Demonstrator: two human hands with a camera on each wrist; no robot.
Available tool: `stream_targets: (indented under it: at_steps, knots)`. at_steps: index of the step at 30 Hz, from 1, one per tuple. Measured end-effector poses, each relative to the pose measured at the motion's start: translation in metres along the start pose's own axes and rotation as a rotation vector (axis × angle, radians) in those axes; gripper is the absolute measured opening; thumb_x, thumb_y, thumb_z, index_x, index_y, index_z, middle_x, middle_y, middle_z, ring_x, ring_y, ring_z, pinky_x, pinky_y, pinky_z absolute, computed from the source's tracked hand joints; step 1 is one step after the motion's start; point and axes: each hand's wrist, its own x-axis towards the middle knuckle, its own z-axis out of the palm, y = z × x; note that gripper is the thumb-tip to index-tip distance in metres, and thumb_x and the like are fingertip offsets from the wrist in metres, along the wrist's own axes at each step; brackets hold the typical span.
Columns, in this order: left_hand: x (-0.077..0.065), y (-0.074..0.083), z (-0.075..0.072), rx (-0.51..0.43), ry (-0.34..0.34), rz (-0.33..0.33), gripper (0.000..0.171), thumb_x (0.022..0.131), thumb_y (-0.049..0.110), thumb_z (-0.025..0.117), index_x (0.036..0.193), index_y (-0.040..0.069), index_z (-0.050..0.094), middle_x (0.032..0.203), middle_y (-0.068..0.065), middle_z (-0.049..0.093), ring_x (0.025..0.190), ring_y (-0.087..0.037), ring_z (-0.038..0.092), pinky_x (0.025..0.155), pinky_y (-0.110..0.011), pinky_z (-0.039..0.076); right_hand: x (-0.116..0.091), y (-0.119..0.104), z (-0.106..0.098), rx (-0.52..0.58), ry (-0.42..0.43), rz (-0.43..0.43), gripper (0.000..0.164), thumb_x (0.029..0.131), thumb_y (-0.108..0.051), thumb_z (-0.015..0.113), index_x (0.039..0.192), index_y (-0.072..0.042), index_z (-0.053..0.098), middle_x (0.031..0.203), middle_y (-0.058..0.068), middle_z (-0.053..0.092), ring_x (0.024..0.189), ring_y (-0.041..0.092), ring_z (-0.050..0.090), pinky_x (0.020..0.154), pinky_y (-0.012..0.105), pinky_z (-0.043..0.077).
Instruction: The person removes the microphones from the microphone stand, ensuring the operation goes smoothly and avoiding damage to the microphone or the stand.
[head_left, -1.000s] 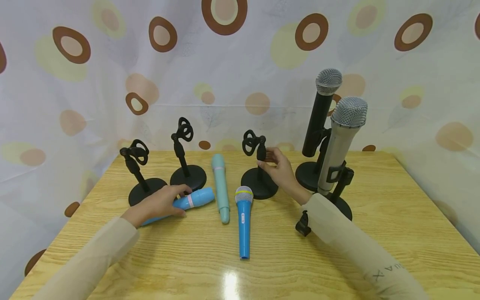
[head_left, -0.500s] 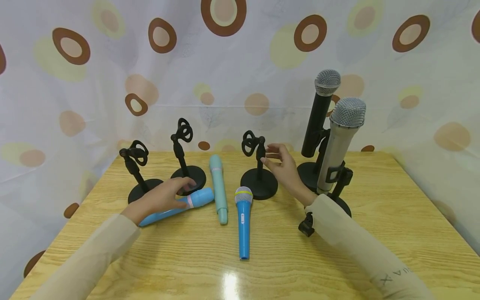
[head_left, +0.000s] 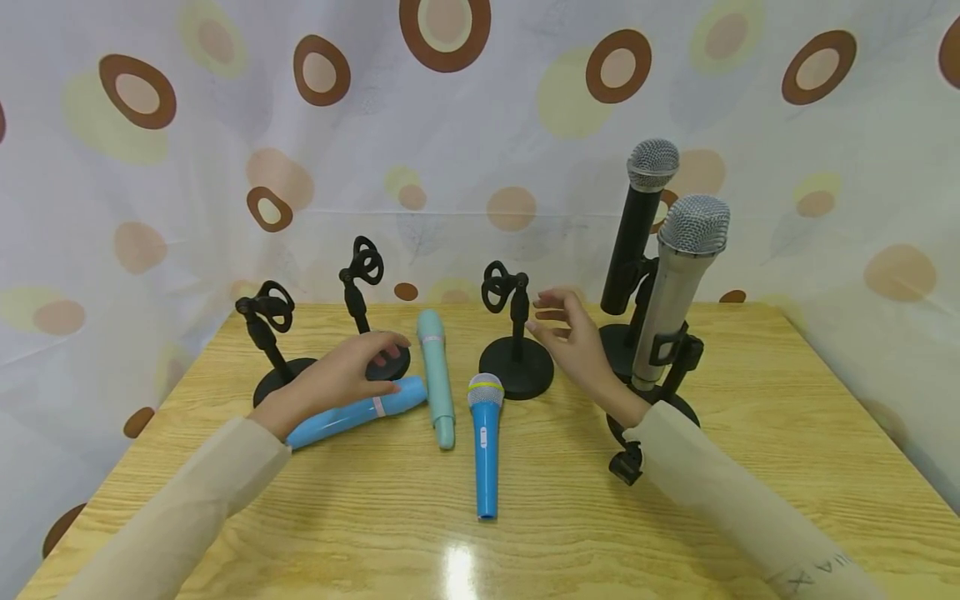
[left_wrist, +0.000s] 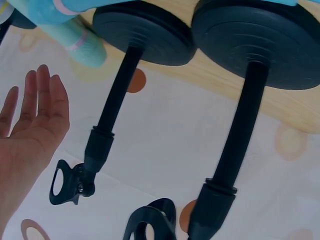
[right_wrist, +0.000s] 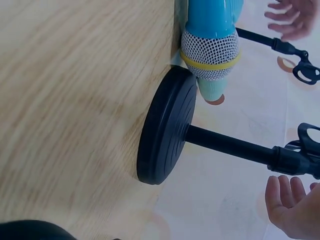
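Note:
My left hand, fingers loosely bent and holding nothing, hovers over a light blue microphone with a pink band lying on the table. In the left wrist view the same hand has its fingers extended. My right hand is just right of the middle black microphone stand, whose clip holds nothing. Its curved fingers are apart from the pole, and the right wrist view shows the hand near the stand's upper part. Between the hands lie a mint green microphone and a blue microphone with a silver mesh head.
Two more black stands with bare clips, a front left one and one behind, stand at left. At right, stands hold a black microphone and a silver-white microphone. A patterned curtain hangs behind the wooden table.
My left hand has lifted off the light blue microphone and shifted right. My right hand has let go of the middle stand's pole and drawn slightly back to the right.

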Motion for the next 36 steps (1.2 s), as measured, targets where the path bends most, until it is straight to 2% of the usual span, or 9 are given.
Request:
stream_targets:
  at_steps: [6, 12, 19, 25, 29, 36]
  knots:
    - [0.007, 0.015, 0.000, -0.023, 0.035, 0.033, 0.053, 0.081, 0.020, 0.070, 0.128, 0.011, 0.047, 0.116, -0.009, 0.057, 0.099, -0.024, 0.056, 0.086, -0.040, 0.048, -0.011, -0.008, -0.004, -0.040, -0.027, -0.023, 0.039, 0.088, 0.000, 0.057, 0.123, 0.008, 0.042, 0.119, 0.029, 0.049, 0.110, 0.043, 0.050, 0.087, 0.050, 0.045]
    - [0.016, 0.029, 0.003, -0.028, 0.072, 0.096, 0.051, 0.081, 0.019, 0.070, 0.126, 0.010, 0.048, 0.115, -0.009, 0.059, 0.094, -0.021, 0.058, 0.083, -0.037, 0.050, -0.022, -0.008, -0.009, -0.096, -0.050, -0.071, 0.039, 0.086, 0.002, 0.058, 0.121, 0.009, 0.043, 0.117, 0.029, 0.051, 0.107, 0.043, 0.052, 0.085, 0.053, 0.047]
    - [0.028, 0.040, 0.007, -0.038, 0.087, 0.133, 0.051, 0.083, 0.023, 0.068, 0.128, 0.012, 0.047, 0.115, -0.005, 0.058, 0.098, -0.020, 0.059, 0.083, -0.033, 0.050, -0.036, -0.008, -0.016, -0.127, -0.097, -0.089, 0.037, 0.086, 0.003, 0.058, 0.120, 0.008, 0.044, 0.119, 0.027, 0.050, 0.107, 0.042, 0.053, 0.085, 0.055, 0.046]
    - [0.040, 0.052, 0.012, -0.075, 0.097, 0.165, 0.051, 0.084, 0.024, 0.066, 0.129, 0.014, 0.046, 0.117, -0.006, 0.057, 0.099, -0.019, 0.057, 0.087, -0.036, 0.048, -0.046, 0.021, -0.023, -0.153, -0.128, -0.134, 0.038, 0.087, -0.006, 0.060, 0.122, -0.005, 0.048, 0.122, 0.010, 0.053, 0.108, 0.028, 0.055, 0.084, 0.042, 0.050]
    - [0.046, 0.064, 0.013, -0.083, 0.101, 0.199, 0.052, 0.085, 0.025, 0.065, 0.131, 0.014, 0.044, 0.118, -0.006, 0.056, 0.100, -0.018, 0.057, 0.086, -0.034, 0.048, -0.055, 0.024, -0.029, -0.187, -0.145, -0.197, 0.038, 0.086, -0.003, 0.061, 0.122, -0.007, 0.049, 0.121, 0.009, 0.054, 0.106, 0.025, 0.056, 0.081, 0.040, 0.052]
    - [0.059, 0.080, 0.018, -0.121, 0.102, 0.256, 0.049, 0.085, 0.027, 0.064, 0.129, 0.016, 0.045, 0.117, -0.001, 0.056, 0.100, -0.015, 0.057, 0.085, -0.027, 0.048, -0.067, 0.019, -0.037, -0.279, -0.145, -0.360, 0.042, 0.079, 0.005, 0.065, 0.119, -0.001, 0.051, 0.115, 0.008, 0.056, 0.101, 0.021, 0.057, 0.076, 0.035, 0.053]
